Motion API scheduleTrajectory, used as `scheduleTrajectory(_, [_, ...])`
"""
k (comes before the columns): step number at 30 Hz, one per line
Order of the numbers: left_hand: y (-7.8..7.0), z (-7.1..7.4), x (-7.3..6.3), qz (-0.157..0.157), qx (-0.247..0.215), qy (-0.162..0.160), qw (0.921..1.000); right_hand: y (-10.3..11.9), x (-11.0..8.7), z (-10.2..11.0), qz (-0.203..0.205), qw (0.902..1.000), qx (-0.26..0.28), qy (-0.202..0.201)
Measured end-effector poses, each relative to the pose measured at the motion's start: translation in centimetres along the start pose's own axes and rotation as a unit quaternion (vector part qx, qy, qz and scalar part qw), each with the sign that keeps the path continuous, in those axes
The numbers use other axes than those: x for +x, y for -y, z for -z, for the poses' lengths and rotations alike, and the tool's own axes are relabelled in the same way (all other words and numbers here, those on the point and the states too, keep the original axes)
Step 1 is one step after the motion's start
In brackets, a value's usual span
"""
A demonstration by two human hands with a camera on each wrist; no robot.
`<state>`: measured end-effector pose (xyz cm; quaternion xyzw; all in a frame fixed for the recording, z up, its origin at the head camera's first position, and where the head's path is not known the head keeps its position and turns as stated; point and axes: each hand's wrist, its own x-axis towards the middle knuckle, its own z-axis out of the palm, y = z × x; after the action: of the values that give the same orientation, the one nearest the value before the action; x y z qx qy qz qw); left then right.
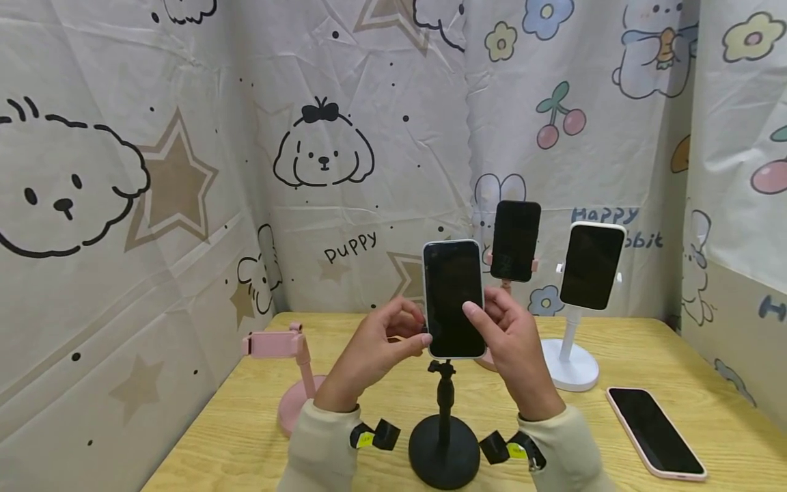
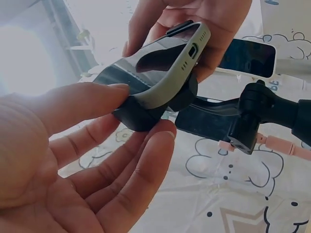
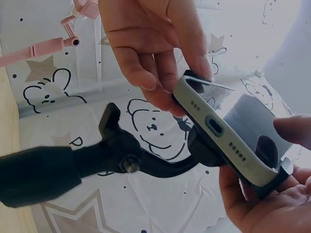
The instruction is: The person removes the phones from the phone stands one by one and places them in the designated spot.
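A smartphone (image 1: 447,287) in a pale case stands upright in the clamp (image 2: 138,116) of a black phone stand (image 1: 444,451). At its lower left edge, my left hand (image 1: 371,352) pinches the black clamp jaw between thumb and fingers. My right hand (image 1: 518,345) grips the phone's right side, thumb over the screen and fingers behind. The right wrist view shows the phone's charging port (image 3: 215,125) and the stand's curved black arm (image 3: 170,168) behind it.
Left on the wooden table (image 1: 221,437) stands a pink phone stand (image 1: 273,344) with no phone. Behind on the right are a white stand (image 1: 568,362) and a pink one, each holding a phone. Another phone (image 1: 655,432) in a pink case lies flat at right. Printed curtains (image 1: 369,219) surround the table.
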<state>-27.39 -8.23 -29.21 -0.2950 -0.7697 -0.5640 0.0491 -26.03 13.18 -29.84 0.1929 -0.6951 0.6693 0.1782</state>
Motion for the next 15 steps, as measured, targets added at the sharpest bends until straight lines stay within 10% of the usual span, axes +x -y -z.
scheduleTrajectory(15, [0.27, -0.50, 0.35, -0.021, 0.041, -0.036, 0.9983, -0.14, 0.11, -0.68, 0.034, 0.9988, 0.003, -0.036])
